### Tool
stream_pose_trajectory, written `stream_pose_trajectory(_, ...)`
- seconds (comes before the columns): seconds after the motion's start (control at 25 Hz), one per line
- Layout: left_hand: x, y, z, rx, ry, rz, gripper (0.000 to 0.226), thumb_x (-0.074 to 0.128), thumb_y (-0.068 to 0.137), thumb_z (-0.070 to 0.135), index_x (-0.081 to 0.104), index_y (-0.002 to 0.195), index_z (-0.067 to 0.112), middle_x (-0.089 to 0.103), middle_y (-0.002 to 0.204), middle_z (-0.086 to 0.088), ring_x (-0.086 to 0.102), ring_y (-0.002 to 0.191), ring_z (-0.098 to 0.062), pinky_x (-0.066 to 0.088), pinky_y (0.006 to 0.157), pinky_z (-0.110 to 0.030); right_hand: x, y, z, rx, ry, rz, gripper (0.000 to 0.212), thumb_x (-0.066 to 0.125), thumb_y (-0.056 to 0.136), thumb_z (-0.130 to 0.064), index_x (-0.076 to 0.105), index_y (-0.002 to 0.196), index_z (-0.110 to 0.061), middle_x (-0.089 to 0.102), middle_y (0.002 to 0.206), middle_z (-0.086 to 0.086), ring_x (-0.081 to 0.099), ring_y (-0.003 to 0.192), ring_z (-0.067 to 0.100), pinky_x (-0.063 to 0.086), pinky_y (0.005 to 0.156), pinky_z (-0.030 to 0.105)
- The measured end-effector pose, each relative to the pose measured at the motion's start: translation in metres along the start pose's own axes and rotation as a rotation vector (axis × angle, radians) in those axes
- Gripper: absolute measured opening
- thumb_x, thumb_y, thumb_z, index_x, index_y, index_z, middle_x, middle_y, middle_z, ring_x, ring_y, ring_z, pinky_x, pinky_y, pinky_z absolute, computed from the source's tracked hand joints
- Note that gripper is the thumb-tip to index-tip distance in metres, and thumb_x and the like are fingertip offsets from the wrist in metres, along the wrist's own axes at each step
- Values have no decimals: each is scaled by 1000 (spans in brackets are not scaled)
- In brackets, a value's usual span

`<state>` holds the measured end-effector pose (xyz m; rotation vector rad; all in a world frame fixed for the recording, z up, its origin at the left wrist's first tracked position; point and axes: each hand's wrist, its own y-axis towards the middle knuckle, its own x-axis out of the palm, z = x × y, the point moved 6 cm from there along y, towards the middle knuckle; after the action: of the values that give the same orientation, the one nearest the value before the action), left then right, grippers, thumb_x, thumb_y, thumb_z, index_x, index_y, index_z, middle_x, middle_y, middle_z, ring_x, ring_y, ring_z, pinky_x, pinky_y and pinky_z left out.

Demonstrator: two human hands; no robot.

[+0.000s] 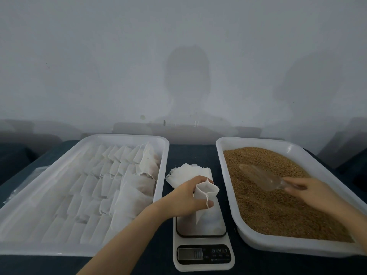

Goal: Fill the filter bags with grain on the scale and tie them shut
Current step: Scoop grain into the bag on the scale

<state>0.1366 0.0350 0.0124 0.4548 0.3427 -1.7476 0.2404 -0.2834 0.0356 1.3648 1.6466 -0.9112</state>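
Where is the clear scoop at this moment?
Head view, right side: the clear scoop lies on the grain in the right-hand tray, its handle gripped by the right hand.

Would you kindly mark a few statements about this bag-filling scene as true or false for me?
1. The left hand holds a filter bag over the scale. True.
2. The grain lies in the tray on the person's left. False: it fills the right tray. The left tray holds rows of white bags.
3. The right hand grips a clear scoop over the grain. True.
4. The scoop is tipped into the filter bag's mouth. False: it is over the right tray, well apart from the bag.
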Motion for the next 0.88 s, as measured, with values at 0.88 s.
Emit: stream_pose_trajectory(0.88, 2, -1, -3, -71, 47, -53, 64, 71, 83, 28, 40, 138, 31, 52, 128, 0, 55, 112, -20, 50, 98, -38, -38, -49, -63, -295, 67, 29, 46, 69, 79, -18, 56, 104, -54, 68, 103, -17, 63, 90, 5, 47, 73, 18)
